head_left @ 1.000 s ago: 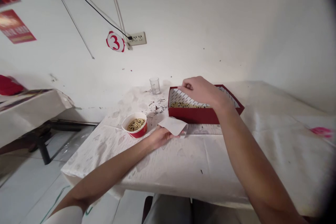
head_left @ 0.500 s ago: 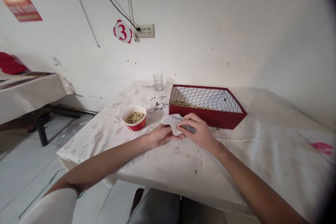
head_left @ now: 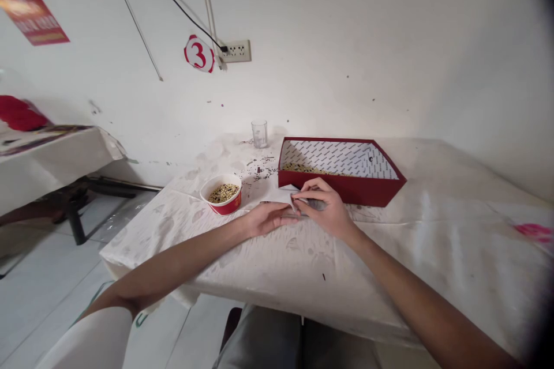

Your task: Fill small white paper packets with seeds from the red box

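Observation:
A thin white sheet of paper (head_left: 280,193), bent and partly folded, is between my hands just above the table. With thumb and fingertips, my right hand (head_left: 325,207) pinches its right side, where a corner is turned over. My left hand (head_left: 270,219) grips its lower edge, fingers stretched along it and partly hidden. Left of the sheet stands a red and white paper bowl (head_left: 225,207) holding mixed pale and dark grains. Right behind my hands is an open dark red box (head_left: 363,193), pointed at its right end, with grains on its patterned inner floor.
A clear glass (head_left: 259,134) stands near the wall. Dark bits (head_left: 258,170) are scattered between glass, bowl and box. The table has a pale plastic-looking cover (head_left: 268,277). A power socket (head_left: 237,51) with a black plug is on the wall; another covered table (head_left: 56,155) stands left.
The paper has tipped lower and flatter, and its right part is now folded over. My right hand has shifted slightly up the sheet. The whole view has moved a little.

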Demonstrator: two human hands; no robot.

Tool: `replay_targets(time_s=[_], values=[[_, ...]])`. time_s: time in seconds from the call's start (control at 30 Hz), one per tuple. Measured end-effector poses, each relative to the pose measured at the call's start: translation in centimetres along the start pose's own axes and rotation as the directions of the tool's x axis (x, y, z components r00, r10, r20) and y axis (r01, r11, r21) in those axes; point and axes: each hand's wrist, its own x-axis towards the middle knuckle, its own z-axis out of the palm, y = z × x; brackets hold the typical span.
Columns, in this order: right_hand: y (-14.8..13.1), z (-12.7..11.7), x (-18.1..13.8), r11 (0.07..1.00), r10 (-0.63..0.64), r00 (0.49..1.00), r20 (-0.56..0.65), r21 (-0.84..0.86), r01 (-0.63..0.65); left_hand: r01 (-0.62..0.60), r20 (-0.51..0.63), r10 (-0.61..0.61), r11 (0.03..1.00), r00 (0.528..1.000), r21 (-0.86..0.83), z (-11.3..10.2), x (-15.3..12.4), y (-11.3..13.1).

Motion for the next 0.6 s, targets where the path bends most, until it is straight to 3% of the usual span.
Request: replay_targets(time_s=[0.2, 0.37, 0.5, 0.6], values=[[1.2, 0.1, -0.4, 0.982, -0.167, 0.985, 0.033, -0.084, 0.169, 0.03, -0.129, -0.033, 0.999, 0.991, -0.022, -0.2, 0.2, -0.4], [1.6, 0.7, -0.6, 0.937, -0.271, 0.961, 0.045, -0.218, 0.274, -0.02, -0.168, 0.005, 0.996, 0.986, -0.089, -0.7, 0.5, -0.5], [1.1, 1.2, -0.6, 0.918, -0.261, 0.963, 0.067, -0.293, 0.269, -0.041, -0.192, 0.027, 0.997, 0.981, -0.069, -0.8, 0.7, -0.3], [0.8, 1.2, -0.6, 0.933, -0.201, 0.979, 0.023, -0.3, 0.199, -0.084, -0.145, 0.084, 0.996, 0.986, 0.009, -0.5, 0.7, -0.1]])
